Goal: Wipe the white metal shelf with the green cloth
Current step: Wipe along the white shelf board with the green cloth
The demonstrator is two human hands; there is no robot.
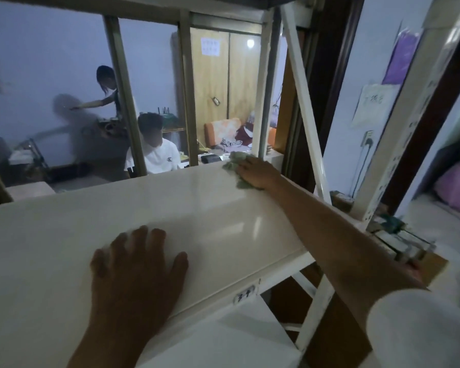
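The white metal shelf (64,229) runs across the middle of the view, glossy and flat. My left hand (136,272) lies flat on its near part, fingers spread and straight. At the shelf's far right corner sits the crumpled green cloth (233,160). My right hand (255,173) presses down on it with the arm stretched out. Most of the cloth is hidden under the palm; a bunched part shows past the fingers.
White uprights (266,83) and a diagonal brace (303,102) frame the shelf's right end. A lower white shelf (237,335) lies below. Behind glass panes, two people (154,152) are in another room. A cluttered box (398,243) sits to the right.
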